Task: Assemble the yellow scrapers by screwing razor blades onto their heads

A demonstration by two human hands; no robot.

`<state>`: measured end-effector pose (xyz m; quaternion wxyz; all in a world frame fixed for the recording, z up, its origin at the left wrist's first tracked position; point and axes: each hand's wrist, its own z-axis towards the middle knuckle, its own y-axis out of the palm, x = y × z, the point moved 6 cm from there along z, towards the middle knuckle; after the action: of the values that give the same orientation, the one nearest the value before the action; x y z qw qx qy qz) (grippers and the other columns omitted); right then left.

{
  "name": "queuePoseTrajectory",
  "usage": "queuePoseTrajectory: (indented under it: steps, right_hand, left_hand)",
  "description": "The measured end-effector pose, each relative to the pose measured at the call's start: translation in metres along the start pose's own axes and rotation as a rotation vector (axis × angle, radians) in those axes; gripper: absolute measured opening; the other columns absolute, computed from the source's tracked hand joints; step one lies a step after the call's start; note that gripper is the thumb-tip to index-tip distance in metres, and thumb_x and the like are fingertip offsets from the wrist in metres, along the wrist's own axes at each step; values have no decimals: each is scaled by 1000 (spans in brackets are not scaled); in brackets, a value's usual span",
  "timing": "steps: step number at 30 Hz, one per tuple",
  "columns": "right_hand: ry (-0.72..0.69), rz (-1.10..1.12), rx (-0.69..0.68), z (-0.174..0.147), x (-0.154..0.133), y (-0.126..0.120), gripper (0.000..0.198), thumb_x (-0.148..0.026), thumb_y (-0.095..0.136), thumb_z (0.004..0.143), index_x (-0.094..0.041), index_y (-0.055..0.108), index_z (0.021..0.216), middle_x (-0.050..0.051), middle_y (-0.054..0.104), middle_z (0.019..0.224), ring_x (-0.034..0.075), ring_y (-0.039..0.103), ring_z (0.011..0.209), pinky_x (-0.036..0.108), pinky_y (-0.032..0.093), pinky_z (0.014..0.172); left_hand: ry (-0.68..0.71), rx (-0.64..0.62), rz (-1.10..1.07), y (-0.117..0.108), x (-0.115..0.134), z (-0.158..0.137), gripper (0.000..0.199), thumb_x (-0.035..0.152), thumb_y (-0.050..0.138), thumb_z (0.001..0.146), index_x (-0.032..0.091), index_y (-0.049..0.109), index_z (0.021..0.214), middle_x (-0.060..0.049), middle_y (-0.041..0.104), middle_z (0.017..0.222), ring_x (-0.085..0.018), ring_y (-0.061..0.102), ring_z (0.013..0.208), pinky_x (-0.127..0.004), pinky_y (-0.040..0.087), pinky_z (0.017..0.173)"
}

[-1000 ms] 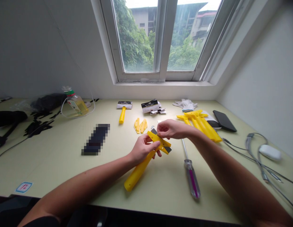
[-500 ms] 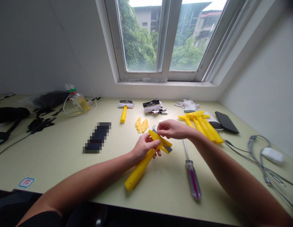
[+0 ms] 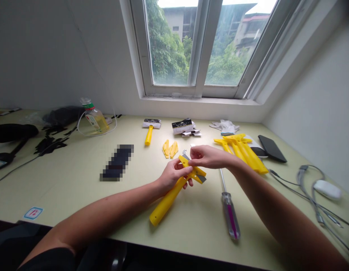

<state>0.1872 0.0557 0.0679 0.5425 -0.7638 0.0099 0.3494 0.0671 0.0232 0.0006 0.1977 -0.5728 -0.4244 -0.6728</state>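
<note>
My left hand (image 3: 172,175) is closed round the head end of a yellow scraper (image 3: 166,203), whose handle slants down toward the table's front edge. A grey blade (image 3: 202,180) sticks out at both ends of its head. My right hand (image 3: 204,156) has its fingertips pinched together on the yellow face of the head; anything between them is hidden or too small to name. Just beyond the hands lie small screws (image 3: 184,151) and two yellow cover plates (image 3: 170,149). A screwdriver (image 3: 231,214) with a clear and purple handle rests to the right.
Several yellow scraper handles (image 3: 245,152) lie at the right, near a black phone-like slab (image 3: 272,148) and cables (image 3: 312,199). Packaged blades (image 3: 183,127), a carded scraper (image 3: 149,134) and gloves (image 3: 225,126) sit at the back. A bottle (image 3: 95,118) stands left.
My right fingertips have moved from the blade's far end down onto the face of the scraper head. My left hand keeps its hold. The view has shifted slightly.
</note>
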Motion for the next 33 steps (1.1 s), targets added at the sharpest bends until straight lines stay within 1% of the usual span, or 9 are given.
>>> queuePoseTrajectory:
  steps: [6,12,23,28,33]
  right_hand:
    - [24,16,-97,0,6,4,30,-47,56,81,-18,59,75,0,59,68,11,47,59,23,33,51]
    - [58,-6,-106,-2,6,3,35,-50,56,79,-16,63,72,0,57,63,10,44,56,23,31,49]
    - [91,-54,-176,-4,5,4,38,-53,56,79,-17,61,69,-1,51,60,9,39,54,24,28,48]
    - [81,-49,-203,-4,6,8,41,-56,55,80,-17,60,69,-1,53,62,10,40,54,24,28,47]
    - [45,-16,-206,-2,7,10,42,-58,55,80,-17,59,71,-1,53,62,9,40,55,23,29,48]
  left_hand:
    - [7,1,19,-1,0,0,39,42,69,79,15,52,102,-6,65,82,-15,64,56,-21,46,43]
    - [12,-3,7,-1,1,0,40,42,70,78,14,53,102,-7,65,85,-15,64,57,-21,46,43]
    - [-19,13,0,-1,-1,-1,40,41,70,79,15,53,103,-8,65,86,-14,64,58,-19,46,42]
    - [-33,11,8,-1,-1,-1,38,40,69,79,14,52,103,-9,65,86,-15,65,59,-19,46,42]
    - [-18,-33,-26,1,0,-1,32,37,65,82,13,52,99,-8,64,81,-16,65,57,-19,45,41]
